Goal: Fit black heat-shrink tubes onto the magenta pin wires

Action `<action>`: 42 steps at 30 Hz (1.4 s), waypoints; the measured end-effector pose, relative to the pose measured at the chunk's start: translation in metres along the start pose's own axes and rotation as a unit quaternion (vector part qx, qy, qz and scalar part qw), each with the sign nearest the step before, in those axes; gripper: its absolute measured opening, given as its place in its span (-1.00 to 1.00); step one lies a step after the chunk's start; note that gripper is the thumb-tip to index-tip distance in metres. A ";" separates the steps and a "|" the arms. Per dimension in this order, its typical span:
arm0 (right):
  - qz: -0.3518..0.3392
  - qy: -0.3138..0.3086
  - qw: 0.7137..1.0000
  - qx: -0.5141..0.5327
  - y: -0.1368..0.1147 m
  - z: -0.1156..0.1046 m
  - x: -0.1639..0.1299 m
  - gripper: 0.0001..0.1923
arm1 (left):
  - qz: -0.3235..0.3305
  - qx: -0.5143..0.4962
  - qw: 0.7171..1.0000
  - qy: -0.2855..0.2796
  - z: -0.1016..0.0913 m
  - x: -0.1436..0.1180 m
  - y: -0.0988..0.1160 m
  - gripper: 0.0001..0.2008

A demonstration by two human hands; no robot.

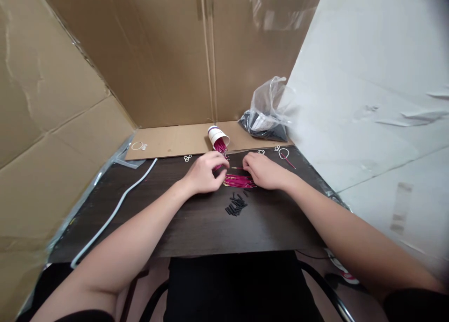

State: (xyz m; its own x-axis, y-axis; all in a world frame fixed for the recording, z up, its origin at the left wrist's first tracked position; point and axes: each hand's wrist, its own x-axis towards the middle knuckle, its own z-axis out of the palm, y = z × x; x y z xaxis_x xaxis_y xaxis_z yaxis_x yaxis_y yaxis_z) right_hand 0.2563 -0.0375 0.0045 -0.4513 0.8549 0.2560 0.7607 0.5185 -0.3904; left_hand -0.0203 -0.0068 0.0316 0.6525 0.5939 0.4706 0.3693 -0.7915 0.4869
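My right hand (264,171) is closed, its fingertips pinching one thin magenta wire (239,168) with a metallic tip pointing left. Facing it, my left hand (207,173) has curved fingers, with a gap between thumb and forefinger and nothing seen held there. A bundle of magenta wires (239,181) with yellowish ends lies on the dark table between the hands. Behind my left hand, a white paper cup (218,136) rests tipped toward me, more magenta wires (220,145) spilling from its mouth. Closer to me is a small pile of short black tubes (235,206).
A cardboard strip (168,142) runs along the back. On it stands a clear plastic bag (268,116) of black pieces. White rubber bands (187,158) lie around. A pale tube (119,207) curves along the left. Cardboard walls (157,55) and a white panel (379,78) enclose the table.
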 end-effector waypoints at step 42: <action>-0.027 0.153 0.978 0.138 -0.025 -0.011 0.001 -0.82 | -0.208 -0.258 0.943 0.039 0.030 0.004 -0.012 -0.94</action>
State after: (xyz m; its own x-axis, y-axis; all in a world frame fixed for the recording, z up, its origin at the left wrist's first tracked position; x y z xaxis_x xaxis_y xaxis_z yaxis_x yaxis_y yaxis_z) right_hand 0.2417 -0.0500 0.0240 -0.2934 0.8028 0.5190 0.5656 0.5835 -0.5828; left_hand -0.0029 0.0008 0.0054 0.4633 0.8627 0.2028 0.1984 -0.3240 0.9250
